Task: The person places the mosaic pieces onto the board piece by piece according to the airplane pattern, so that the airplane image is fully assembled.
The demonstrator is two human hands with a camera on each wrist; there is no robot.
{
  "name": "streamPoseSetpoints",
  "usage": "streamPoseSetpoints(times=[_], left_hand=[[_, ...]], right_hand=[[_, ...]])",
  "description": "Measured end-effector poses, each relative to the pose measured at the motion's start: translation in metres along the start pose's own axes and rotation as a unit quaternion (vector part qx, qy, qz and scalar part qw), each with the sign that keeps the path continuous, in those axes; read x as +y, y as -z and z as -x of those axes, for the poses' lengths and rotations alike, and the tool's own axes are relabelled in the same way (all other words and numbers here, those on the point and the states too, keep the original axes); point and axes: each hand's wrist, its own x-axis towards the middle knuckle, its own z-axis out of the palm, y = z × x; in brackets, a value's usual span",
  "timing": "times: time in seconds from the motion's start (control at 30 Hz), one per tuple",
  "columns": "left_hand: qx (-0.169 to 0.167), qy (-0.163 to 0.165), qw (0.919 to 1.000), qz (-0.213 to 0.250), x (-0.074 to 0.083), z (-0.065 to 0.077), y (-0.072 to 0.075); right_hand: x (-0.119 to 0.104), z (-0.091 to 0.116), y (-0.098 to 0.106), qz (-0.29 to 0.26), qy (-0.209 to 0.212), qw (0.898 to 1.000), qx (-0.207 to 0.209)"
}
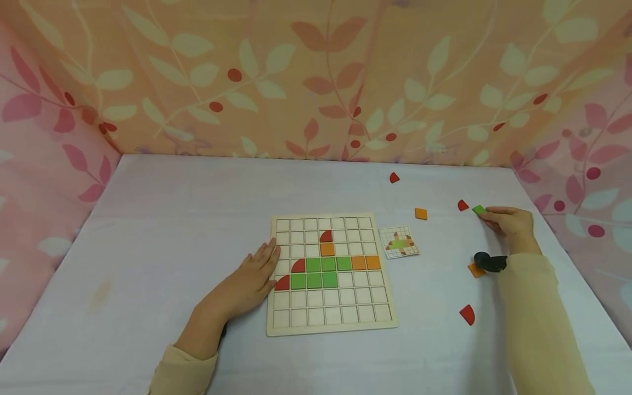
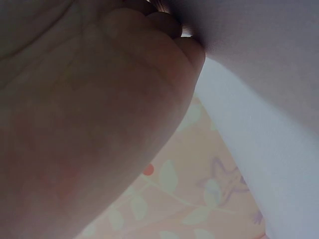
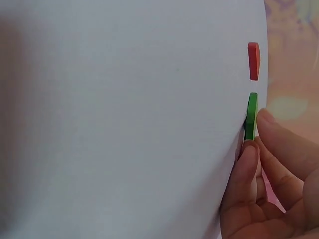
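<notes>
My right hand (image 1: pixel 513 226) pinches a green square tile (image 1: pixel 479 209) between thumb and fingers at the right of the table. In the right wrist view this green tile (image 3: pixel 252 110) stands out past the fingertips, close to a red piece (image 3: pixel 254 60). My left hand (image 1: pixel 249 282) lies with straight fingers against the left edge of a wooden grid board (image 1: pixel 288 318). Red quarter-round pieces, such as one near the top (image 1: pixel 326 236), sit in the board's cells with several green squares (image 1: pixel 328 264) and orange squares (image 1: pixel 366 263).
A small pattern card (image 1: pixel 399 247) lies beside the board's right edge. Loose on the white cloth are red quarter-rounds (image 1: pixel 394 178) (image 1: pixel 467 315), an orange square (image 1: pixel 421 214) and another orange square (image 1: pixel 475 271), partly under the black wrist camera (image 1: pixel 490 262). Flowered curtains surround the table.
</notes>
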Motion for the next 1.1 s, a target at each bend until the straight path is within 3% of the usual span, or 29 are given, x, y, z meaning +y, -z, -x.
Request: streamPoseSetpoints(times=[0.3,0.53,0.83,1.1], left_hand=[[0.002,0.0,1.0,-0.001,0.001,0.001,0.0],[0.002,-0.001,1.0,-0.005,0.0,0.001,0.001],[-0.004,0.006,1.0,0.001,0.001,0.001,0.001],[-0.006,0.003,1.0,-0.001,0.002,0.001,0.003]], right_hand=[[0.002,-0.004,-0.002,0.096,0.015,0.995,0.033],[0.002,0.002,-0.001,0.038,0.019,0.999,0.005],[0.002,0.012,-0.003,0.01,0.063,0.997,-0.042],[0.019,-0.01,0.001,-0.027,0.116,0.992,-0.044]])
